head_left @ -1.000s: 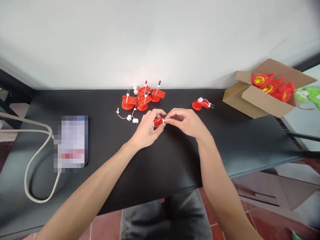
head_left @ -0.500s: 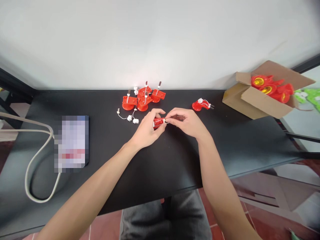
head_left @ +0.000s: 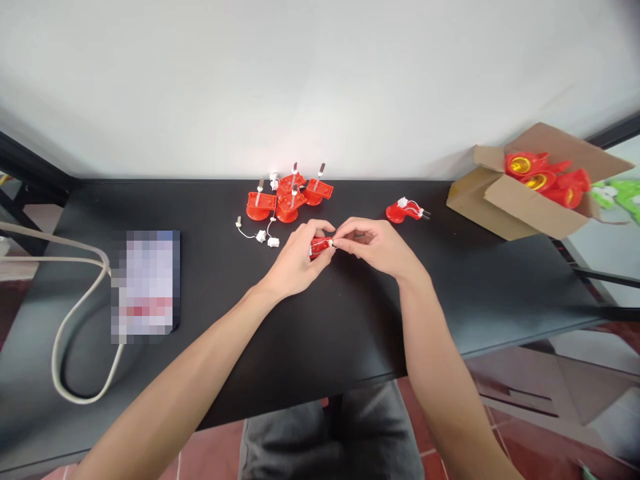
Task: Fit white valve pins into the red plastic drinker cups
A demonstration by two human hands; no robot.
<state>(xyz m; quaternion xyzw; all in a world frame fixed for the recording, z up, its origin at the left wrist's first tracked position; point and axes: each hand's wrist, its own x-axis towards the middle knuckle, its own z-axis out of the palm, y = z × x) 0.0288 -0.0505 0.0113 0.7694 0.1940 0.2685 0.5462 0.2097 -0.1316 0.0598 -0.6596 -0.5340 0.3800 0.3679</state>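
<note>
My left hand (head_left: 299, 259) is closed round a red plastic lamp holder (head_left: 321, 246), gripping it between thumb and fingers. White wire and white parts show in its open side. At its right end, the fingertips of my right hand (head_left: 366, 245) pinch a small metal plug prong, mostly hidden by the fingers. Beyond my left hand stand several red lamp holders (head_left: 259, 208), each with a white-based metal prong lying on top. Two white switches (head_left: 273, 242) with short wires lie just in front of them. Another lamp holder (head_left: 399, 212), wired and with two prongs sticking out, lies behind my right hand.
At the back right, an open cardboard box (head_left: 475, 200) holds several red lamp holders with brass-coloured sockets. A green-and-white bag (head_left: 617, 199) is beside it. On the left of the black table (head_left: 310, 347) lie a blurred-out device (head_left: 150, 283) and a looped pale cable (head_left: 56, 363).
The whole view has shifted very slightly. Both hands keep nearly the same pose on the lamp holder, with the right fingertips still at its end.
</note>
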